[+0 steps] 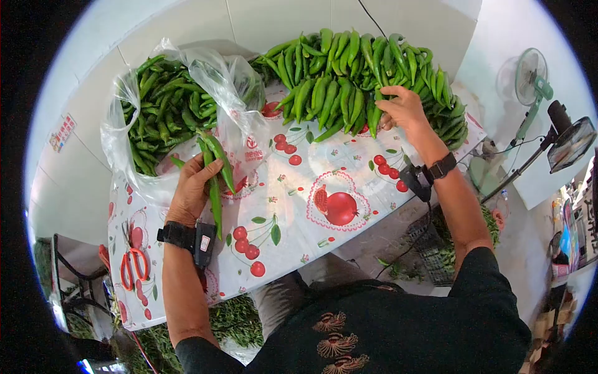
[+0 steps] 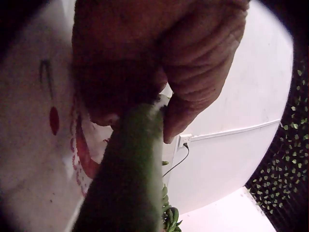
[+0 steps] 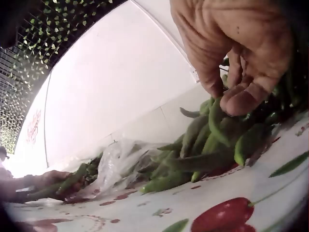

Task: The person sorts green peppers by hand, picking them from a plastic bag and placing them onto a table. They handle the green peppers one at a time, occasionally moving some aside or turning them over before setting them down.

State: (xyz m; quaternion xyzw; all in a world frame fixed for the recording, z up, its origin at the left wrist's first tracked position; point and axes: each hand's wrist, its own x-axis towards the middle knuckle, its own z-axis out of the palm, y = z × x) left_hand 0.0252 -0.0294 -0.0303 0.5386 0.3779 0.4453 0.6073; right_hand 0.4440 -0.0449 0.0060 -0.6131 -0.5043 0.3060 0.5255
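My left hand point(image 1: 190, 192) grips a few long green chili peppers point(image 1: 215, 202) beside the plastic bag; in the left wrist view one pepper point(image 2: 130, 159) juts from between thumb and fingers. Green chilies point(image 1: 168, 103) fill the clear plastic bag point(image 1: 112, 134), which lies with its mouth spread. My right hand point(image 1: 406, 111) is at the front of a long heap of chilies laid in rows point(image 1: 342, 53). Its thumb and forefinger pinch the end of one green chili point(image 3: 218, 123), as the right wrist view shows. The other right fingers are curled.
A cherry-patterned cloth point(image 1: 286, 206) covers the table. Red-handled scissors point(image 1: 134, 268) lie at its left end. A dark crate point(image 1: 430, 249) with greenery stands below the right side. On the right are a green fan point(image 1: 531, 78) and a device on a stand point(image 1: 570, 143).
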